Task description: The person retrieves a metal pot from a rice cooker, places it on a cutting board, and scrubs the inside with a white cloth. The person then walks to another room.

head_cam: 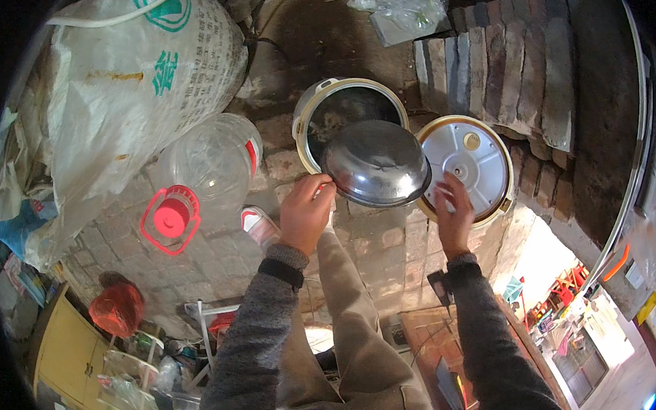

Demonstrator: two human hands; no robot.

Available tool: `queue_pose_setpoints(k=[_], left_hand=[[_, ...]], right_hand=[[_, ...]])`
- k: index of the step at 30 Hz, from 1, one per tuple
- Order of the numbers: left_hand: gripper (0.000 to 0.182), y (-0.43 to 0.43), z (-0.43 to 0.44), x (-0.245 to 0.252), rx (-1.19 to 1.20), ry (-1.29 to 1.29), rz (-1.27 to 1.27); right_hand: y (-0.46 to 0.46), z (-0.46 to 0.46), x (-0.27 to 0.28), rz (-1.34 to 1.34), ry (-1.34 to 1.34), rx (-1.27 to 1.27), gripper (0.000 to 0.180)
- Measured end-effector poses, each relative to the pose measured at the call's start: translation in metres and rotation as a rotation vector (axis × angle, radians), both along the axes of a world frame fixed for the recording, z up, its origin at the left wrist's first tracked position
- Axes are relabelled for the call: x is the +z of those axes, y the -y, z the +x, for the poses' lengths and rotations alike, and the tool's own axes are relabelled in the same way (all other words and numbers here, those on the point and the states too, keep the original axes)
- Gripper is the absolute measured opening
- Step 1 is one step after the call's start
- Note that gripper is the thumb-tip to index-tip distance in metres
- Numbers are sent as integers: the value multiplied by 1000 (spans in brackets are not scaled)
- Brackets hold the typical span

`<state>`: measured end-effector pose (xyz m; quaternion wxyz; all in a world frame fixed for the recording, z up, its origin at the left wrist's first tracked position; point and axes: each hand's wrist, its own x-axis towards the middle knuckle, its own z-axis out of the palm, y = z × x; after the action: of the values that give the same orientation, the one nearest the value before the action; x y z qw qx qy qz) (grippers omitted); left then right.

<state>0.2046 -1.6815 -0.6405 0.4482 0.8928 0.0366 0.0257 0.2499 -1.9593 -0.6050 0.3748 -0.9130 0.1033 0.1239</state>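
Note:
My left hand [307, 206] pinches the near left rim of a round dark metal pan [379, 161], its shiny underside facing up. The pan is held tilted over the near right part of a round pot [328, 92] with a pale rim and a dark inside. My right hand [453, 215] is just right of the pan, fingers bent and somewhat blurred, over a round lid [484, 171] with its metal inner side up; whether it holds something small and pale, I cannot tell. The lid lies right of the pot.
A large clear plastic jug [216, 156] with a red cap stands at left, beside a big woven sack [148, 69]. Stacked bricks [500, 74] line the back right. A red plastic bag [117, 309] and a yellow cabinet [71, 352] are at lower left; a wooden board [427, 340] lies lower right.

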Motion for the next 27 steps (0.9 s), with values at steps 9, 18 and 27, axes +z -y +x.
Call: queue_pose_setpoints(k=[9, 18, 27], left_hand=[[20, -7, -1, 7, -74, 33, 6], [13, -20, -2, 40, 93, -18, -235], [11, -64, -38, 119, 580, -258, -719]], right_hand=[[126, -63, 7, 1, -290, -650, 51], [90, -73, -11, 316, -296, -752, 50], [13, -89, 15, 232, 5, -282, 45]])
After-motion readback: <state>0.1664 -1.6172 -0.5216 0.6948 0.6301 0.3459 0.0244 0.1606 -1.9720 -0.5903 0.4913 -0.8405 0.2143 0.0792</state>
